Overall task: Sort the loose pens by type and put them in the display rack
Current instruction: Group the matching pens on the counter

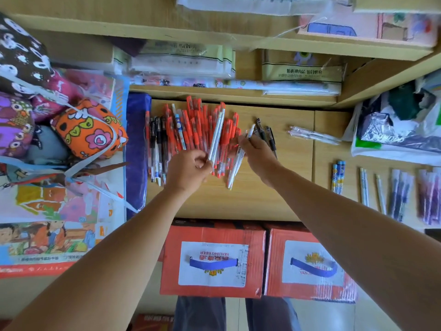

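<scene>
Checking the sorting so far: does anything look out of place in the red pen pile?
Yes. One blue-patterned pen lies among the red pens, though similar blue pens sit grouped far right. Black pens also mingle at the pile's left edge.

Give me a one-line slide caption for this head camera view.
Sorting pens at a wooden desk: left hand pinches white pens over the red pen pile, right hand grips more white pens.
</scene>
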`<state>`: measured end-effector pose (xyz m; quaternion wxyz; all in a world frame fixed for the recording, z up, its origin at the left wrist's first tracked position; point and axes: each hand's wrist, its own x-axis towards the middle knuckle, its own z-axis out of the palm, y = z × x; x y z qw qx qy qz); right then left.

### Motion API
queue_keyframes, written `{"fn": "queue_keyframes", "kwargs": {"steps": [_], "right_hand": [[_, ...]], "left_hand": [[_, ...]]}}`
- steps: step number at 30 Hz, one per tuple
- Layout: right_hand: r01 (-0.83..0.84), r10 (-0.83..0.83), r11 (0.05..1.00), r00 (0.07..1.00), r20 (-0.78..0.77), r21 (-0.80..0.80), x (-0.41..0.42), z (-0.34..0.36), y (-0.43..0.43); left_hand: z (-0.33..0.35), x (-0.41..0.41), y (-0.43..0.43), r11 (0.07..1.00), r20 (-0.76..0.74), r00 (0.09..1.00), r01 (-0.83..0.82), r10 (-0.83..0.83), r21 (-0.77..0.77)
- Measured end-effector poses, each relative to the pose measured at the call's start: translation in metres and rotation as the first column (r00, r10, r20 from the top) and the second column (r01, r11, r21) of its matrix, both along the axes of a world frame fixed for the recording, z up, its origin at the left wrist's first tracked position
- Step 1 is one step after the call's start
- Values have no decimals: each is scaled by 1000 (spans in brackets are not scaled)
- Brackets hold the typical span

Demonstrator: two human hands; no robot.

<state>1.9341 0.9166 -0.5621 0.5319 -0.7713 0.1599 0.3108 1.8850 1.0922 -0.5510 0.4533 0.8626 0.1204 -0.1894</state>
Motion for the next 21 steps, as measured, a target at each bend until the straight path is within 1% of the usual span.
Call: {"fn": "queue_keyframes", "kwargs": {"steps": [2, 4, 6, 9, 13, 15, 18, 21], "right_hand": [[149, -145, 981, 989, -36, 122, -1, 3, -10], [282, -264, 925, 959, -102, 254, -4, 9, -21], [292, -266, 899, 956, -121, 325, -10, 16, -35], [224, -209, 925, 975, -82, 306, -22, 19, -58], [255, -242, 921, 967, -80, 295, -37, 19, -89], [264, -248, 924, 964, -92, 278, -44, 22, -106], [253, -225, 933, 965, -137, 255, -54, 25, -134], [263, -228, 940, 958, -173, 219, -61, 23, -167]], "left_hand": [[6, -3, -14, 994, 9, 994, 111, -110, -24], [9, -7, -30, 983, -16, 984, 177, -178, -50], [9, -12, -46, 973, -54, 975, 210, -216, -97], [9, -19, -70, 957, -92, 960, 249, -264, -147], [5, -27, -103, 950, -157, 950, 235, -269, -204], [5, -29, -124, 945, -160, 948, 237, -277, -226], [8, -33, -157, 929, -117, 928, 333, -353, -165], [8, -38, -187, 916, -148, 908, 370, -391, -153]]}}
